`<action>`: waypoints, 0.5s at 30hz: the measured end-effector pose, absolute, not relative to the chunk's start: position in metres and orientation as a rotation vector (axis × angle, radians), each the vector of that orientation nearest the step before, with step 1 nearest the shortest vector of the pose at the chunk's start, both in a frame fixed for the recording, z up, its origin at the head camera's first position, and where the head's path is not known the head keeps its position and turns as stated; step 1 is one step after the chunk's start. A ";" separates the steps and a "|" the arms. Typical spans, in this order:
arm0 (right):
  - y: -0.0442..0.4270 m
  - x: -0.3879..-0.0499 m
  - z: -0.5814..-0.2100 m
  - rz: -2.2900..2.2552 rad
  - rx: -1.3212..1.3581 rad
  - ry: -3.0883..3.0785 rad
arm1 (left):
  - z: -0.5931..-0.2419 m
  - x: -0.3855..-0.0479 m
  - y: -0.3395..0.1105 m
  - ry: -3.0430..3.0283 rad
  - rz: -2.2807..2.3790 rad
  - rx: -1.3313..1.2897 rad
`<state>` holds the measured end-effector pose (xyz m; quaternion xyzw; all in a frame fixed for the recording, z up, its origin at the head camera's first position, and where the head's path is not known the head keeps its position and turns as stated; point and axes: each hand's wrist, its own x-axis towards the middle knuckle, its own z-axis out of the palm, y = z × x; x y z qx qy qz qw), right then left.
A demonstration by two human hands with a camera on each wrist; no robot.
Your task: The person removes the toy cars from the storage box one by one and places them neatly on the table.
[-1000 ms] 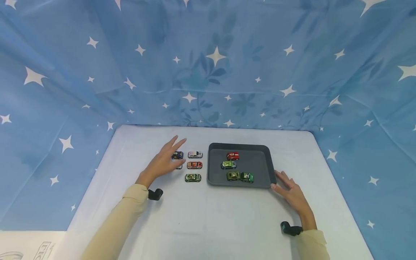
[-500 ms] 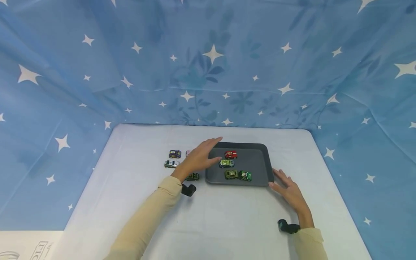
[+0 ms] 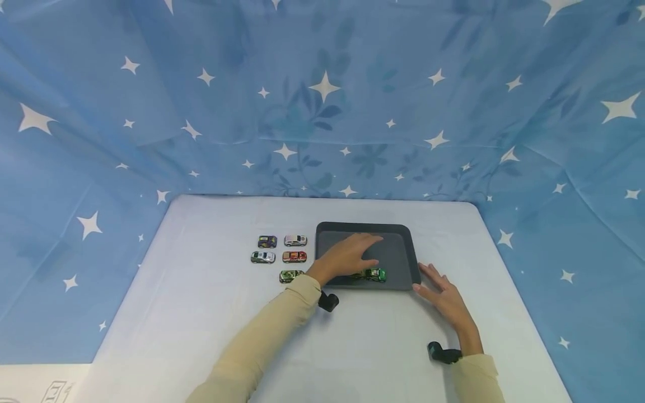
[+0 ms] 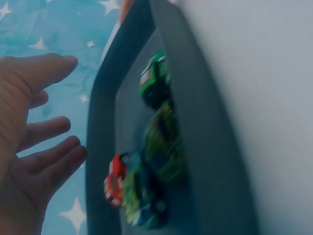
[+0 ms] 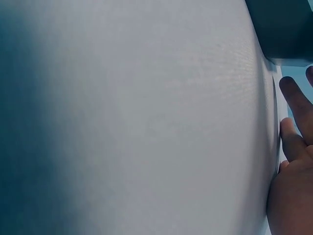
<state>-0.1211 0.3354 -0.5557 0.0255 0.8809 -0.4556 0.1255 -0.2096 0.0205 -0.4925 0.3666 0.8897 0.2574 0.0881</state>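
"Tray (image 3: 365,226), dark grey, rectangular, shallow and rimmed, lies flat on a white-covered table (image 3: 201,336). Who is at work there?"

"A person in pale tan sleeves (image 3: 272,336). The left hand (image 3: 349,256) hangs above the tray, thumb apart from straightened fingers, nothing seen between them. The right hand (image 3: 445,299) is at the tray's near right corner, fingers spread; whether a fingertip touches the rim cannot be told."

"And inside the tray?"

"Four small toy cars, blurred in the left wrist view: a bright green car (image 4: 154,81), an olive-and-green patterned car (image 4: 166,147) beside it, a yellow-green car with blue (image 4: 139,196) and a red car (image 4: 114,181). Seen from the head, the left hand hides most of them."

"Outside it?"

"Five more, left of the tray in two tidy columns. Farther out: a dark purple-patterned car (image 3: 267,242) and a silver-and-green car (image 3: 263,257). Nearer the tray: a white car with pinkish marks (image 3: 295,240), an orange-red car (image 3: 294,257) and a green camouflage-patterned car (image 3: 289,276), its end covered by the left sleeve."

"So how far along?"

"About midway, as a judgement. Even rows and an unladen left hand over the tray suggest cars being taken out and lined up; on that reading, five are placed and four remain. Read the other way, four are in and five are left."
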 end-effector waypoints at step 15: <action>0.334 -0.120 -0.556 -1.355 0.094 2.555 | -0.512 -0.206 0.056 2.791 0.177 1.197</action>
